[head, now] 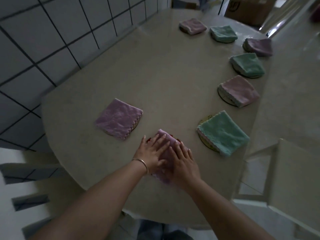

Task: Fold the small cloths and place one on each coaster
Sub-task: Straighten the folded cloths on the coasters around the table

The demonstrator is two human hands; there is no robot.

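Note:
A folded pink-purple cloth (167,142) lies near the table's front edge on a coaster with red markings (149,140), mostly hidden. My left hand (152,153) and my right hand (184,161) press flat on it, fingers straight. To its left a purple folded cloth (118,119) lies on a coaster. To the right a green cloth (223,132) covers a coaster (204,119). Further back along the right edge, a pink cloth (239,90), a green cloth (247,65), a purple cloth (258,46), a green cloth (223,33) and a pink cloth (193,25) each sit on a coaster.
The beige table (155,75) stands against a white tiled wall (43,40) on the left. A white chair (284,170) stands at the right. A cardboard box (247,9) is behind the table's far end.

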